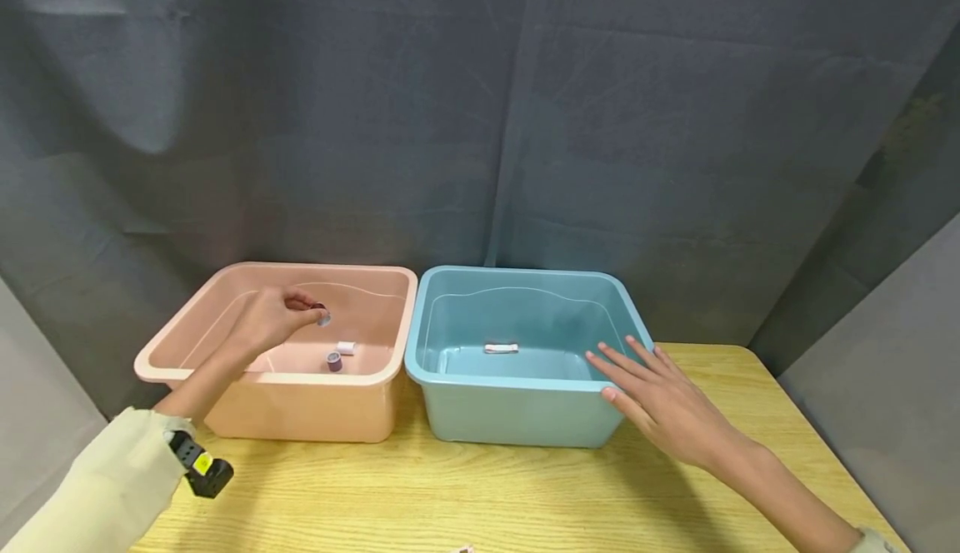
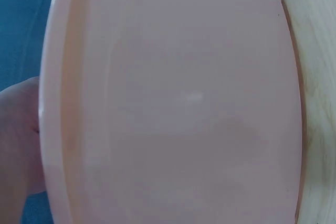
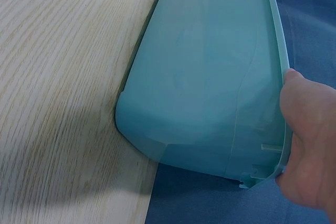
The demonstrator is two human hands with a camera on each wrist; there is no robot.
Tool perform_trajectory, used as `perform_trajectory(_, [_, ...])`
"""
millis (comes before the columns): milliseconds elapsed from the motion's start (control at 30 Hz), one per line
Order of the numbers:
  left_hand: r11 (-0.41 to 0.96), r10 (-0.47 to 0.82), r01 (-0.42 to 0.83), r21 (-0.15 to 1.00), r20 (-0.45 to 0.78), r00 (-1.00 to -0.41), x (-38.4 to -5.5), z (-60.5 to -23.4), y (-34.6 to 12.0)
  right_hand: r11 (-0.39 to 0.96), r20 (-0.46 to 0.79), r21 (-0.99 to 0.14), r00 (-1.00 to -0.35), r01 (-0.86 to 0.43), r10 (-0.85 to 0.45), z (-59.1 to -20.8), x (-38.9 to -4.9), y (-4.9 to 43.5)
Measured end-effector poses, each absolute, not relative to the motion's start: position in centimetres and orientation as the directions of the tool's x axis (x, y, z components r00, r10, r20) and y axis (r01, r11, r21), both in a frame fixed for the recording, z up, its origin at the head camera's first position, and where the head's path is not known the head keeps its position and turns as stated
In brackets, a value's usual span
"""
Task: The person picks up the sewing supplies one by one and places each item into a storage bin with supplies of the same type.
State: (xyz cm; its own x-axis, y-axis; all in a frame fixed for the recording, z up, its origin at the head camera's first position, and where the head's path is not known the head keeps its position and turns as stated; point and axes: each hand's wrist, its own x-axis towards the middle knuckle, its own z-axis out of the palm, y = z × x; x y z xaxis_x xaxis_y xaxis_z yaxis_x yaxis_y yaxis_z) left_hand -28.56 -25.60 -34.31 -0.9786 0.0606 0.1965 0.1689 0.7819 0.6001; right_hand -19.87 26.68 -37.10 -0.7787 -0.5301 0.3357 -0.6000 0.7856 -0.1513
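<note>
My left hand (image 1: 273, 320) is over the inside of the pink tub (image 1: 300, 407), pinching a small round purple roll (image 1: 323, 317) with a pale face between thumb and fingers. Below it, a similar purple roll (image 1: 334, 361) and a small white roll (image 1: 346, 347) lie on the tub's floor. The left wrist view mostly shows the tub's outer wall (image 2: 194, 129), which hides the held roll. My right hand (image 1: 663, 395) rests with spread fingers at the right front corner of the blue tub (image 1: 517, 415). Inside that tub lies a small white folded strip (image 1: 501, 348).
Both tubs stand side by side on a light wooden table (image 1: 337, 495), their rims nearly touching. A dark grey curtain (image 1: 480, 120) hangs right behind them. A small pinkish thing (image 1: 463, 549) just shows at the bottom edge, too cut off to tell.
</note>
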Motion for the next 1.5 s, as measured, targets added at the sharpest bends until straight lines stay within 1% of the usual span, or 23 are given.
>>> perform_trajectory(233, [0.793, 0.082, 0.140, 0.594, 0.124, -0.989, -30.3, -34.8, -26.1, 0.786, 0.338, -0.148, -0.778, -0.600, -0.530, -37.1, -19.8, 26.5])
perform_trajectory(433, [0.789, 0.091, 0.104, 0.605, 0.053, -0.994, -30.9, -35.3, -26.1, 0.787, 0.339, -0.150, -0.779, -0.598, -0.528, -37.1, -19.8, 26.4])
perform_trajectory(700, [0.800, 0.108, 0.108, 0.590, 0.035, -0.994, -31.2, -35.7, -26.2, 0.786, 0.341, -0.126, -0.770, -0.605, -0.539, -37.1, -19.8, 26.4])
perform_trajectory(1067, [0.821, 0.109, 0.107, 0.561, 0.030, -0.994, -31.4, -35.8, -26.1, 0.788, 0.335, -0.134, -0.776, -0.600, -0.534, -37.2, -19.7, 26.5])
perform_trajectory(1500, [0.822, 0.111, 0.110, 0.559, 0.033, -0.993, -31.4, -36.1, -26.2, 0.784, 0.338, -0.133, -0.771, -0.607, -0.540, -37.2, -19.7, 26.4])
